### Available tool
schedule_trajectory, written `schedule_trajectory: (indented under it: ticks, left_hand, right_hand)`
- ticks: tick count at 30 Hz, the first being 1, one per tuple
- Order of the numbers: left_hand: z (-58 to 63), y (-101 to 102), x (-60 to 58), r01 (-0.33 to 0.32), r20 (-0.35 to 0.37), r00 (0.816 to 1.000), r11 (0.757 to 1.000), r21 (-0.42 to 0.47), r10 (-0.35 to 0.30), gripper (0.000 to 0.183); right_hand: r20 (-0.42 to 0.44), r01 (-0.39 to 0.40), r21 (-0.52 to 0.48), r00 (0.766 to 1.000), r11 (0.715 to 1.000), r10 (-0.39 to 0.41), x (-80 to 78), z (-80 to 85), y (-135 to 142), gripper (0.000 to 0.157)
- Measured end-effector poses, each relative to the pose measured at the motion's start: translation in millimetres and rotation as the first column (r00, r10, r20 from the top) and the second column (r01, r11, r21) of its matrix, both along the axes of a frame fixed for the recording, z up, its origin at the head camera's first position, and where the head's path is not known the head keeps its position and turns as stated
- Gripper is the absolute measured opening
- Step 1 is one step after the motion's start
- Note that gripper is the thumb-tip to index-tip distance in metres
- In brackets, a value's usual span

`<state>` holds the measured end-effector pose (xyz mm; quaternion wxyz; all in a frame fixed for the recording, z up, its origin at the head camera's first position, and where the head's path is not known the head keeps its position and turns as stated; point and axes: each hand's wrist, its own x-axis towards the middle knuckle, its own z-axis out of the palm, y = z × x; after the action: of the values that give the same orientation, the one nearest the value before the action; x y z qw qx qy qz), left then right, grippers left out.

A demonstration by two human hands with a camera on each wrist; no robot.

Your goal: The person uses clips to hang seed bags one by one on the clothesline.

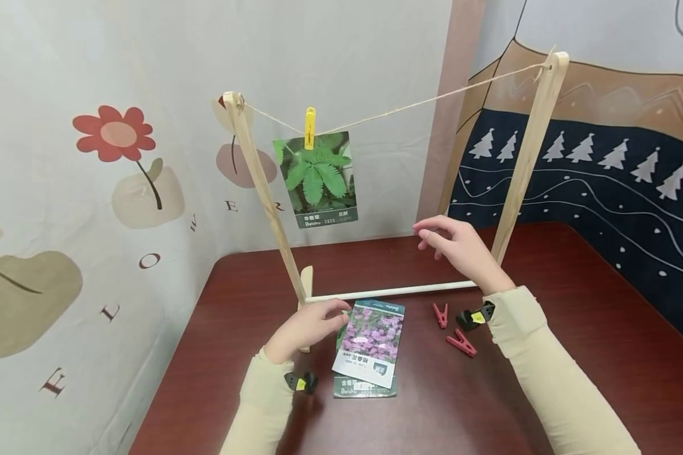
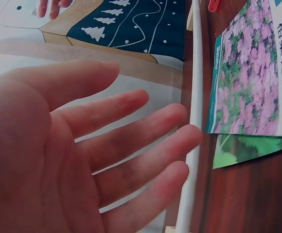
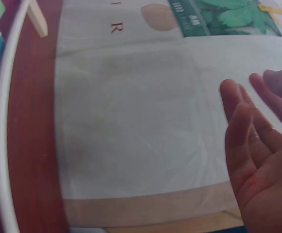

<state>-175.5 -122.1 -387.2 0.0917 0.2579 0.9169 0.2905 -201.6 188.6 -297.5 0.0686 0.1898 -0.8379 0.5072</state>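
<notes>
A seed packet with green leaves (image 1: 319,177) hangs from the string (image 1: 410,105), held by a yellow clothespin (image 1: 310,129). On the table, a pink-flower seed packet (image 1: 371,338) lies over another green packet (image 1: 364,387). My left hand (image 1: 307,328) hovers beside the flower packet's upper left, its fingers spread and slightly bent; the left wrist view shows nothing in the palm (image 2: 68,160). Raised near the right post is my right hand (image 1: 455,246), fingers loosely bent and holding nothing. Two red clothespins (image 1: 441,315) (image 1: 461,343) lie right of the packets, below that hand.
A wooden frame has a left post (image 1: 267,196), a right post (image 1: 526,158) and a white crossbar (image 1: 393,292) low across the dark red table (image 1: 432,404). A printed cloth (image 1: 176,126) stands behind, with a dark tree-patterned one (image 1: 603,177) at right.
</notes>
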Motion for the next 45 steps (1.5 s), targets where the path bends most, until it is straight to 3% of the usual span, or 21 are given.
schedule_trajectory:
  ticks: [4, 15, 26, 33, 45]
  left_hand:
    - [-3.9, 1.6, 2.6, -0.035, 0.032, 0.999, 0.999, 0.037, 0.034, 0.028]
    - [-18.6, 3.9, 6.0, -0.084, 0.091, 0.993, 0.988, 0.128, 0.073, 0.029]
    - [-33.4, 3.8, 2.3, -0.23, 0.108, 0.972, 0.933, 0.277, 0.207, 0.041]
    - [-40.0, 3.3, 2.7, -0.27, 0.124, 0.961, 0.929, 0.254, 0.246, 0.04]
    - [-50.0, 3.4, -1.2, -0.277, 0.064, 0.961, 0.938, 0.207, 0.27, 0.037]
  right_hand:
    - [0.018, 0.029, -0.037, 0.999, 0.999, -0.028, -1.5, -22.1, 8.0, 0.03]
    - [0.124, 0.083, -0.153, 0.99, 0.985, -0.064, 8.8, -53.5, 21.1, 0.032]
    - [0.199, 0.131, -0.206, 0.976, 0.97, -0.09, 14.3, -94.4, 38.8, 0.037]
    - [0.248, 0.155, -0.229, 0.964, 0.961, -0.096, 25.4, -116.6, 45.8, 0.041]
    - [0.32, 0.158, -0.236, 0.944, 0.959, -0.077, 33.9, -143.8, 52.3, 0.046]
